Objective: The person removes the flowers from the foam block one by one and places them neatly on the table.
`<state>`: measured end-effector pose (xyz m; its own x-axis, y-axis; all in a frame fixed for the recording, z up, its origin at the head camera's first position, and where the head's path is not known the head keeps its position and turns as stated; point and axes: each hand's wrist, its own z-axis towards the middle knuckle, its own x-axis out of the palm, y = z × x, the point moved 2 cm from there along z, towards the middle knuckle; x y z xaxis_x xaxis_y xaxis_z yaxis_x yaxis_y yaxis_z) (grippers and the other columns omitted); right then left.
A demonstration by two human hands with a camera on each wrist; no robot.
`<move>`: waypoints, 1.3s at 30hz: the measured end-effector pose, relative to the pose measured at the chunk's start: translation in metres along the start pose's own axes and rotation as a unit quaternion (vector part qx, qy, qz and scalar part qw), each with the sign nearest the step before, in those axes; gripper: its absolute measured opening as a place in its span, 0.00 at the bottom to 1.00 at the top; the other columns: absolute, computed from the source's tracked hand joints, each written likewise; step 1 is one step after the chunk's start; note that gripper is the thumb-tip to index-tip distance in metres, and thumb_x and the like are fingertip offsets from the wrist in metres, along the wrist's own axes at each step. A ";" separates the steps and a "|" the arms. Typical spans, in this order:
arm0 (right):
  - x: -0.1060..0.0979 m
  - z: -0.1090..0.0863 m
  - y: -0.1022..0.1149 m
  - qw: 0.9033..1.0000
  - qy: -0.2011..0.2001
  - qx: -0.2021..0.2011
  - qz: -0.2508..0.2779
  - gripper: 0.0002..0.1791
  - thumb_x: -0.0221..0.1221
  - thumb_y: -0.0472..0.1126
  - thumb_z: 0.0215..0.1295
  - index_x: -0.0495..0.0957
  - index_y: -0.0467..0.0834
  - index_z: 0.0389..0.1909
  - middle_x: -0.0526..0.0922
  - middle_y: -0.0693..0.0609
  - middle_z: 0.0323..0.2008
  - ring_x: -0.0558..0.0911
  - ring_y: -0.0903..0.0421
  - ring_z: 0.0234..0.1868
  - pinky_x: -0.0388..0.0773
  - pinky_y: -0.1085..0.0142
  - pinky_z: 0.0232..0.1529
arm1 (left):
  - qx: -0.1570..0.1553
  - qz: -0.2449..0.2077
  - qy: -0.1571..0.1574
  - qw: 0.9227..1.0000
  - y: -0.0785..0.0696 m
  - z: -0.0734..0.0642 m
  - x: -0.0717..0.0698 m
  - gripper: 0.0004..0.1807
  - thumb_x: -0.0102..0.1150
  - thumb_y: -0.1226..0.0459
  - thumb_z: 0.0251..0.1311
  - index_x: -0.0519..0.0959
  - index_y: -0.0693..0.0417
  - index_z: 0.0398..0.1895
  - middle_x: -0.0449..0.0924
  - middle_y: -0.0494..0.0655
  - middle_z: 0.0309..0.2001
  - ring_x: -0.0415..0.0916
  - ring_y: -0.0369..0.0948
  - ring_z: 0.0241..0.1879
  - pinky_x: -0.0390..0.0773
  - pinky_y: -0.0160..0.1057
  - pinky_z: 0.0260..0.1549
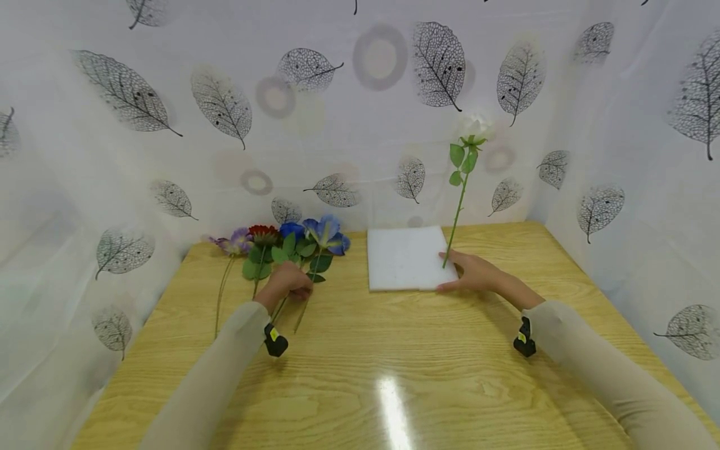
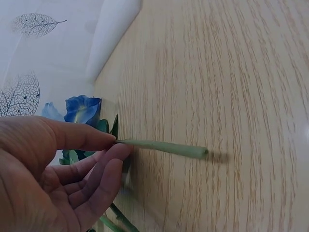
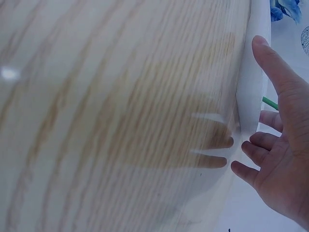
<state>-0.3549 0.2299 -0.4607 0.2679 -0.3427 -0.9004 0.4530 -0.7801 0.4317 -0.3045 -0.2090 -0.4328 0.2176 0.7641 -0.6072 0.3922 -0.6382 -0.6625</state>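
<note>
My left hand [image 1: 289,279] pinches a green flower stem [image 2: 166,147] between thumb and forefinger, its cut end sticking out over the table. Blue flowers [image 1: 323,232] with green leaves lie just beyond that hand; which bloom belongs to the stem is hard to tell. At the right side of a white foam block [image 1: 406,259], my right hand [image 1: 475,274] rests with thumb and fingers spread against its edge. A white rose [image 1: 475,128] stands nearly upright, its green stem meeting the block's right part beside the right hand's fingers.
Left of the blue flowers lie a red flower [image 1: 263,235] and a purple flower [image 1: 236,240], stems toward me. The wooden table [image 1: 360,350] ends at a white leaf-patterned curtain [image 1: 337,125] behind and on both sides.
</note>
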 end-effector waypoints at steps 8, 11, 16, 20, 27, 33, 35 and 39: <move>0.000 0.001 0.000 1.000 -0.002 0.001 -0.001 0.58 0.68 0.68 0.58 0.58 0.37 0.78 0.62 0.33 0.76 0.65 0.32 0.74 0.66 0.40 0.72 | -0.003 -0.020 -0.008 1.000 0.000 0.000 0.001 0.10 0.68 0.69 0.58 0.86 0.70 0.38 0.84 0.49 0.19 0.82 0.39 0.19 0.88 0.39 0.28; 0.000 0.000 0.000 1.000 -0.002 0.000 0.003 0.58 0.69 0.67 0.57 0.58 0.37 0.78 0.61 0.32 0.76 0.64 0.32 0.74 0.66 0.39 0.72 | -0.005 -0.014 -0.008 1.000 -0.001 -0.001 0.001 0.10 0.68 0.69 0.57 0.86 0.70 0.39 0.85 0.51 0.21 0.83 0.40 0.20 0.88 0.40 0.29; -0.001 0.000 0.000 1.000 -0.002 0.001 0.005 0.58 0.69 0.67 0.57 0.58 0.38 0.78 0.61 0.33 0.76 0.63 0.33 0.75 0.65 0.39 0.73 | -0.010 0.005 -0.002 1.000 -0.004 -0.001 0.000 0.11 0.69 0.68 0.58 0.87 0.69 0.39 0.88 0.55 0.25 0.86 0.42 0.23 0.89 0.41 0.32; 0.000 0.001 -0.001 1.000 0.000 0.002 0.004 0.58 0.68 0.68 0.57 0.58 0.39 0.79 0.60 0.33 0.76 0.63 0.33 0.75 0.64 0.39 0.73 | -0.012 0.017 0.003 1.000 -0.004 0.000 -0.001 0.11 0.69 0.67 0.59 0.87 0.69 0.39 0.88 0.55 0.26 0.86 0.42 0.24 0.89 0.41 0.32; -0.001 0.000 0.000 1.000 0.000 -0.001 0.005 0.57 0.69 0.67 0.58 0.58 0.38 0.78 0.61 0.32 0.76 0.63 0.32 0.74 0.64 0.38 0.73 | -0.009 0.023 0.001 1.000 -0.004 0.002 0.000 0.11 0.69 0.66 0.59 0.87 0.69 0.38 0.87 0.52 0.23 0.85 0.40 0.21 0.88 0.41 0.30; -0.001 0.000 0.001 1.000 0.001 0.000 0.000 0.57 0.69 0.67 0.58 0.58 0.37 0.78 0.61 0.32 0.76 0.63 0.31 0.74 0.64 0.38 0.73 | -0.006 0.027 -0.002 1.000 -0.002 0.004 0.000 0.10 0.70 0.66 0.59 0.88 0.68 0.36 0.87 0.51 0.22 0.84 0.39 0.21 0.88 0.40 0.30; -0.001 0.000 0.001 1.000 0.001 0.001 -0.001 0.58 0.69 0.67 0.58 0.58 0.37 0.78 0.60 0.32 0.76 0.63 0.31 0.75 0.64 0.38 0.73 | -0.003 0.026 -0.002 1.000 -0.002 0.004 0.001 0.10 0.70 0.66 0.59 0.88 0.68 0.36 0.87 0.51 0.23 0.85 0.39 0.21 0.88 0.41 0.31; 0.000 0.001 0.000 1.000 0.002 0.000 0.000 0.58 0.69 0.67 0.58 0.58 0.37 0.78 0.60 0.32 0.76 0.63 0.31 0.75 0.64 0.38 0.73 | 0.000 0.026 0.001 1.000 -0.002 0.003 0.001 0.10 0.70 0.65 0.59 0.88 0.67 0.36 0.88 0.52 0.23 0.85 0.39 0.21 0.88 0.41 0.31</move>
<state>-0.3556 0.2297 -0.4605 0.2703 -0.3404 -0.9006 0.4524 -0.7808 0.4309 -0.3079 -0.2068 -0.4335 0.2394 0.7304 -0.6397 0.3798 -0.6768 -0.6306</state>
